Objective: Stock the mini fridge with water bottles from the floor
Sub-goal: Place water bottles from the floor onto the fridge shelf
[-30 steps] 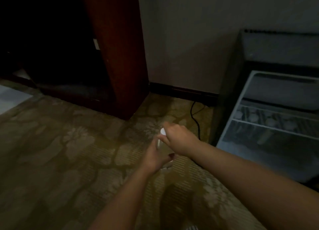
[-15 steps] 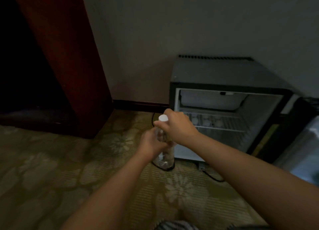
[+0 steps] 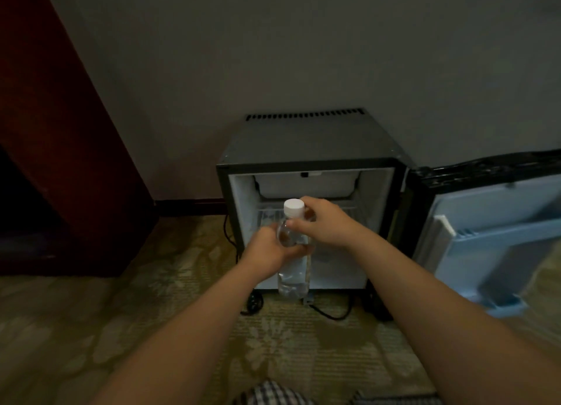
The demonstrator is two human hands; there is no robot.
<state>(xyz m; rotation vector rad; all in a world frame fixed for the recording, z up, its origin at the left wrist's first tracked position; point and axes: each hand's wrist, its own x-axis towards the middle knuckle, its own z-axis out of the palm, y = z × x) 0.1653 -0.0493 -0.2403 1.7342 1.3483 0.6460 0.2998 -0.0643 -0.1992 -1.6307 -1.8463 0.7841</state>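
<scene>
A clear water bottle (image 3: 293,278) with a white cap is held upright in front of the open mini fridge (image 3: 309,143). My left hand (image 3: 267,248) grips its middle from the left. My right hand (image 3: 324,222) grips its neck just below the cap. The fridge is black outside and white inside, with a wire shelf partly hidden behind my hands. Its door (image 3: 491,237) stands swung open to the right.
A dark red wooden cabinet (image 3: 60,149) stands at the left against the grey wall. Black power cables (image 3: 331,313) lie on the patterned carpet under the fridge front. Checked fabric (image 3: 273,394) shows at the bottom edge.
The view has swung right, bringing the fridge from the right edge to the centre. Both hands have carried the bottle up from the carpet to the fridge opening.
</scene>
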